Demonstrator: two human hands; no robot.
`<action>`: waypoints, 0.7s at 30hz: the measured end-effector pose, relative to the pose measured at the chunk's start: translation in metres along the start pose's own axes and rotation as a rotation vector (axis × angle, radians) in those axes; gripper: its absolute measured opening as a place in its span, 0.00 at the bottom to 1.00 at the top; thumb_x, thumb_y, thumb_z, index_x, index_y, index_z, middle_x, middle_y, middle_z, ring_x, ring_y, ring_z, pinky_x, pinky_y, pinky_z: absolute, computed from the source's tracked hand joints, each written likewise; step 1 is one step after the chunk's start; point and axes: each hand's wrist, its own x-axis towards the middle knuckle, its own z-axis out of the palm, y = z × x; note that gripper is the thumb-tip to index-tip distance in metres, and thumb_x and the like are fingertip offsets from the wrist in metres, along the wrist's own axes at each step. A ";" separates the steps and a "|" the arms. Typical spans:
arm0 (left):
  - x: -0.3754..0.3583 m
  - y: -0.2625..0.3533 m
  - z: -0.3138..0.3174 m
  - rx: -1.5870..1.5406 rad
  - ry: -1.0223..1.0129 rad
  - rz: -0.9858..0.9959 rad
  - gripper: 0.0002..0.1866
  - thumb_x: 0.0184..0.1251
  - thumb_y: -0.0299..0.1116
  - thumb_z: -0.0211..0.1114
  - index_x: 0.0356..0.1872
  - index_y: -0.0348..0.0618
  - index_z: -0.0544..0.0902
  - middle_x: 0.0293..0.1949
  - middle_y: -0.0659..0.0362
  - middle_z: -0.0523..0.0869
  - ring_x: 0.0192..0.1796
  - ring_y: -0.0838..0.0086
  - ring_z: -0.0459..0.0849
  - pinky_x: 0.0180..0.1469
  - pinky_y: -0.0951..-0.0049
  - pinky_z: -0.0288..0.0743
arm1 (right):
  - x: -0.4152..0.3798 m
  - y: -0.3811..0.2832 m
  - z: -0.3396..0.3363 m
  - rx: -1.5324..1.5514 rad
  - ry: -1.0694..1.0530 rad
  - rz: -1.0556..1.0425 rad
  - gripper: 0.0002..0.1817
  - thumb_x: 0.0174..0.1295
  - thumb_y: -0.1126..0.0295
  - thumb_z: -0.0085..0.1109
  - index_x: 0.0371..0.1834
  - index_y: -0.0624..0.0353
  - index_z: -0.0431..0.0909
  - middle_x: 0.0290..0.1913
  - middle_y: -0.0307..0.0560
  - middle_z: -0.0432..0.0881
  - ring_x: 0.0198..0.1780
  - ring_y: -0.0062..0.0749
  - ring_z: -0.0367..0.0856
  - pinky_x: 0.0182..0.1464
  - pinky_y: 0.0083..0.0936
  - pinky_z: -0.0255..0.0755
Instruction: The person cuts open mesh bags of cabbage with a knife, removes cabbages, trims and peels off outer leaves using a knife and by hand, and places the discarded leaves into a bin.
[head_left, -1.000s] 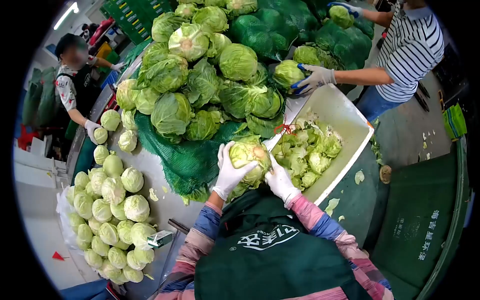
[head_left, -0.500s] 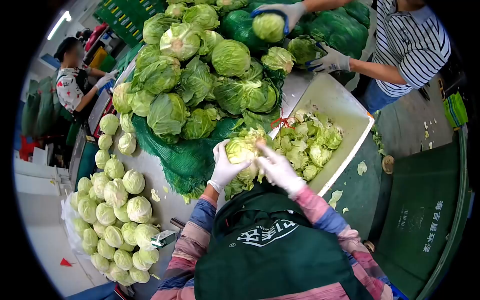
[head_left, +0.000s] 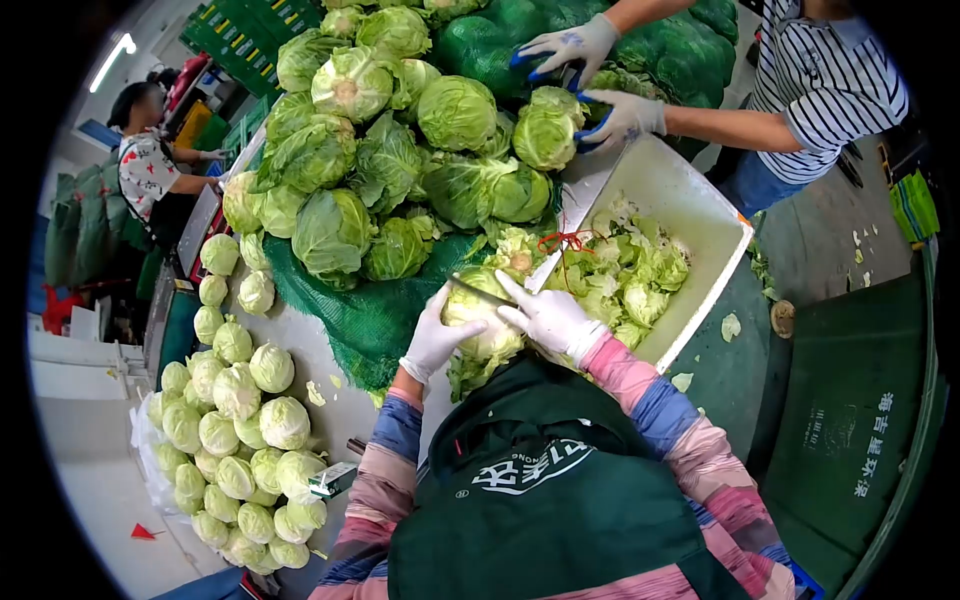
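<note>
My left hand (head_left: pixel 434 336) is wrapped round the left side of a pale green cabbage (head_left: pixel 488 322) in front of my apron. My right hand (head_left: pixel 556 322) grips a knife, its handle hidden by the fingers. The dark knife blade (head_left: pixel 482 293) lies across the top of the cabbage and points at my left hand. Just beyond, a leafy piece with a cut stem end (head_left: pixel 516 257) rests by the bin's corner. Both hands wear white gloves.
A heap of leafy cabbages (head_left: pixel 335 230) lies on green netting (head_left: pixel 340 315). Trimmed cabbages (head_left: pixel 237 392) fill the left side. A white bin (head_left: pixel 690 195) with loose leaves stands right. Opposite, a co-worker's gloved hands (head_left: pixel 625 118) are near the heap; another person (head_left: pixel 150 170) works far left.
The knife blade now lies across the cabbage, and the leafy piece with the stem sits beyond it. The co-worker's raised cabbage is now down on the heap, their hands apart from it.
</note>
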 end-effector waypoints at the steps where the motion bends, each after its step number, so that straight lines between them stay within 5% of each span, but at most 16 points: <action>1: -0.005 0.012 0.006 -0.113 -0.002 -0.031 0.50 0.50 0.32 0.79 0.72 0.30 0.58 0.60 0.52 0.77 0.58 0.74 0.78 0.61 0.73 0.72 | 0.005 0.002 0.005 -0.037 0.030 -0.032 0.34 0.70 0.45 0.46 0.76 0.44 0.56 0.30 0.66 0.81 0.31 0.59 0.81 0.39 0.45 0.76; 6: -0.007 -0.006 -0.006 0.023 0.034 -0.014 0.52 0.49 0.34 0.80 0.72 0.29 0.56 0.63 0.51 0.74 0.61 0.71 0.75 0.64 0.72 0.69 | 0.033 0.012 -0.021 0.114 -0.086 -0.012 0.29 0.71 0.45 0.41 0.72 0.41 0.62 0.40 0.63 0.84 0.39 0.59 0.83 0.45 0.46 0.76; 7: -0.008 -0.006 -0.007 0.092 -0.005 0.056 0.53 0.48 0.34 0.80 0.72 0.29 0.56 0.64 0.51 0.73 0.62 0.71 0.74 0.65 0.72 0.68 | 0.042 0.023 -0.015 0.265 0.066 -0.097 0.25 0.72 0.47 0.41 0.69 0.38 0.68 0.43 0.58 0.84 0.42 0.57 0.83 0.49 0.45 0.75; 8: -0.012 -0.007 -0.008 0.161 -0.045 0.123 0.54 0.48 0.33 0.80 0.73 0.29 0.55 0.64 0.50 0.73 0.63 0.70 0.74 0.66 0.71 0.67 | 0.048 0.039 -0.013 0.315 -0.082 0.134 0.22 0.72 0.48 0.42 0.66 0.36 0.71 0.42 0.57 0.84 0.45 0.55 0.82 0.50 0.44 0.75; 10: -0.020 -0.005 -0.005 0.089 -0.029 0.123 0.51 0.48 0.32 0.79 0.72 0.31 0.58 0.64 0.52 0.74 0.63 0.71 0.74 0.66 0.71 0.67 | 0.046 0.064 -0.006 0.065 0.015 0.148 0.23 0.72 0.49 0.43 0.66 0.38 0.71 0.41 0.58 0.84 0.44 0.55 0.82 0.49 0.45 0.75; 14: -0.032 0.002 -0.001 -0.131 0.075 -0.065 0.39 0.52 0.28 0.76 0.66 0.34 0.67 0.59 0.54 0.79 0.59 0.72 0.78 0.63 0.71 0.71 | 0.012 0.058 0.018 0.057 0.018 0.341 0.27 0.72 0.48 0.42 0.71 0.45 0.65 0.40 0.59 0.84 0.42 0.56 0.82 0.45 0.46 0.73; 16: -0.032 0.001 0.002 -0.193 0.191 -0.187 0.34 0.56 0.28 0.74 0.63 0.34 0.69 0.55 0.55 0.81 0.54 0.73 0.81 0.59 0.72 0.74 | 0.001 0.034 0.038 0.496 0.204 0.159 0.34 0.71 0.46 0.43 0.75 0.50 0.56 0.33 0.64 0.83 0.36 0.60 0.82 0.42 0.47 0.73; 18: -0.030 -0.002 0.006 -0.193 0.210 -0.152 0.30 0.58 0.28 0.72 0.61 0.33 0.70 0.52 0.55 0.83 0.51 0.74 0.82 0.56 0.73 0.75 | -0.010 -0.007 0.013 0.244 0.023 0.200 0.34 0.70 0.45 0.44 0.75 0.50 0.56 0.31 0.65 0.82 0.34 0.60 0.81 0.42 0.47 0.74; 21: -0.029 -0.008 0.007 -0.154 0.229 -0.128 0.30 0.58 0.28 0.73 0.60 0.33 0.71 0.51 0.55 0.83 0.50 0.75 0.82 0.56 0.74 0.75 | -0.005 -0.008 0.034 0.236 0.088 0.210 0.33 0.71 0.47 0.44 0.75 0.48 0.57 0.29 0.67 0.81 0.33 0.59 0.81 0.42 0.46 0.74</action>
